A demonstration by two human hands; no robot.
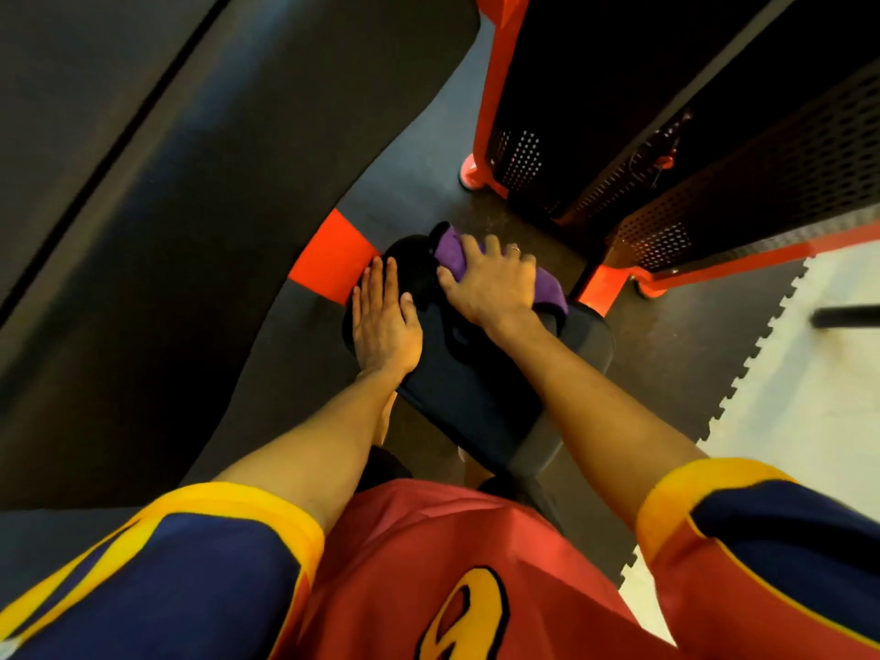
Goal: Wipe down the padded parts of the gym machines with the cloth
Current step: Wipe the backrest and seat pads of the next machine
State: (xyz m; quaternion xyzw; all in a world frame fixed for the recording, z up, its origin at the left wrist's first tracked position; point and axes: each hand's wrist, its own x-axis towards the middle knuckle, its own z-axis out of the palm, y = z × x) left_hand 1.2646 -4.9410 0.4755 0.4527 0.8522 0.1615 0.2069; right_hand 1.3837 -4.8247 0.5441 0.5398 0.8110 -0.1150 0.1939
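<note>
red jersey [419, 564] below; pad [476, 388] is braced by flat left hand [385, 321]; cloth [452, 252], pressed under spread right hand [490, 283], could be bunched, patches missed.

A bunched purple terry cloth [453, 255] lies at the far end of a long black padded vinyl seat [476, 388]. The right hand [490, 284] presses it down.
</note>
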